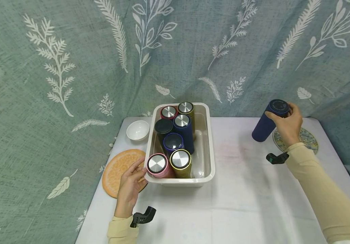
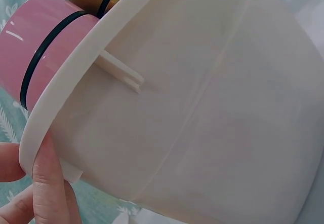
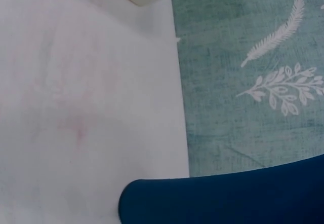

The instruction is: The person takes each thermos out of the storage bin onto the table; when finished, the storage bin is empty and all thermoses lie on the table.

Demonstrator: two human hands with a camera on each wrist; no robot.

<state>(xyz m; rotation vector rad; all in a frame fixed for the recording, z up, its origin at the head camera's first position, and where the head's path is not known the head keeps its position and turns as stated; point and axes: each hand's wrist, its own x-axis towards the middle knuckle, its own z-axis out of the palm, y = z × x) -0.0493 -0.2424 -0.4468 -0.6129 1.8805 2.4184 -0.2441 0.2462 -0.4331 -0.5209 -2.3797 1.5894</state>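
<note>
My right hand point(image 1: 290, 126) grips a dark blue vacuum flask point(image 1: 264, 126) near its lid, tilted over the right part of the table; its smooth side point(image 3: 228, 199) fills the bottom of the right wrist view. With fingers at the near left corner, my left hand point(image 1: 130, 185) holds the rim of a beige plastic bin point(image 1: 211, 145). In the left wrist view, fingers point(image 2: 49, 188) lie on both sides of that rim. Several lidded flasks stand inside, among them a pink one point(image 1: 158, 164), a yellow-green one point(image 1: 181, 162) and a tall blue one point(image 1: 183, 127).
A white bowl point(image 1: 137, 130) sits left of the bin, behind an orange round mat point(image 1: 114, 173) partly under my left hand. Beyond my right wrist lies a patterned round mat point(image 1: 310, 140). A leaf-print green cloth point(image 1: 239, 67) hangs behind the white table point(image 1: 239, 203).
</note>
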